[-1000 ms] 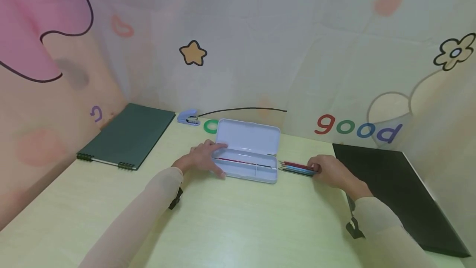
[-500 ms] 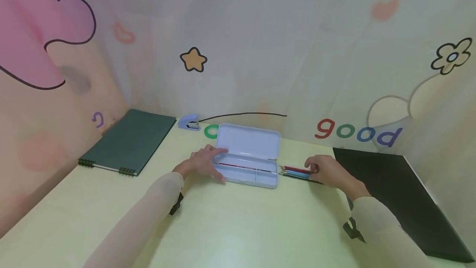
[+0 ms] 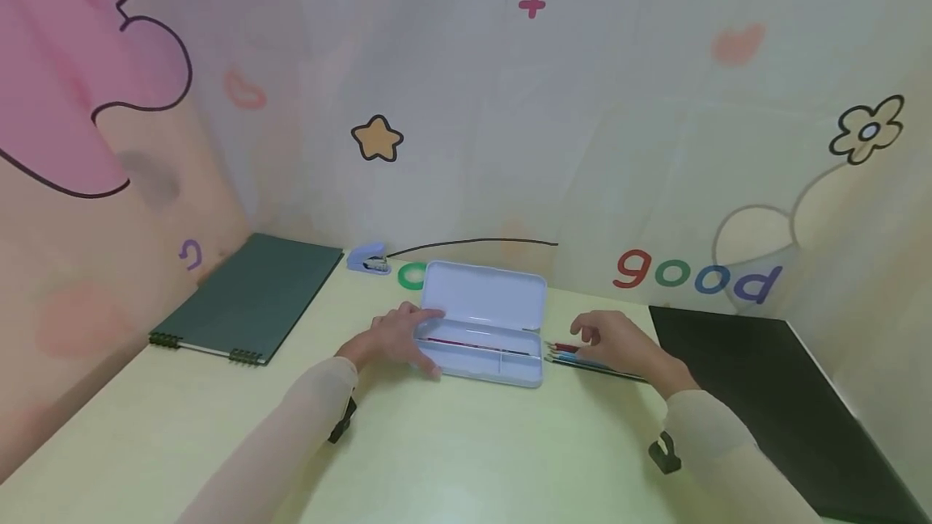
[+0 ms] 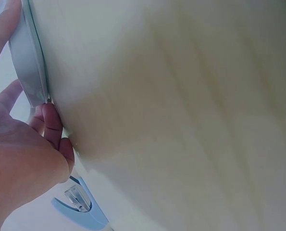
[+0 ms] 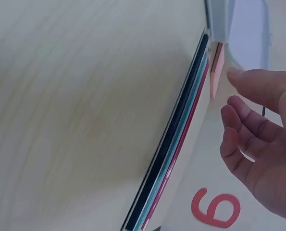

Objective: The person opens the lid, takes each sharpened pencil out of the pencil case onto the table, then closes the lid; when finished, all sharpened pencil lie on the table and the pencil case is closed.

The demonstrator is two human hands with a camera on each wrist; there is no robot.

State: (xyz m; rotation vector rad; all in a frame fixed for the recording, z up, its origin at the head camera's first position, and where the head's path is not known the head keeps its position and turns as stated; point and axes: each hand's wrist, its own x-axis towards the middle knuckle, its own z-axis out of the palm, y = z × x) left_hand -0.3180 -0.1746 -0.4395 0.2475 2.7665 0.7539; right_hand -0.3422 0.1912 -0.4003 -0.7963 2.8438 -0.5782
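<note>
A pale lilac pencil case point(image 3: 484, 297) lies with its lid raised, a thin red-and-dark stick point(image 3: 473, 346) along its tray. My left hand point(image 3: 393, 336) holds the case's left end, thumb at the front; in the left wrist view fingertips curl against the case's edge point(image 4: 30, 62). Right of the case, several coloured pencils point(image 3: 564, 357), red, blue and dark, lie side by side. Above them hovers my right hand point(image 3: 615, 342), fingers loosely bent around nothing. The right wrist view shows that hand point(image 5: 265, 134) apart from the pencils point(image 5: 174, 130).
Behind the case sit a lilac stapler point(image 3: 369, 259) and a green ring like a tape roll point(image 3: 412, 276). A dark green spiral notebook point(image 3: 255, 293) lies left, a large black board point(image 3: 764, 403) right. A small pink item point(image 5: 217, 70) shows beyond the pencils. A printed cloth hangs behind.
My right hand has let go of the pencils and moved left above them toward the case. The left hand keeps its hold. The head view has tilted up slightly.
</note>
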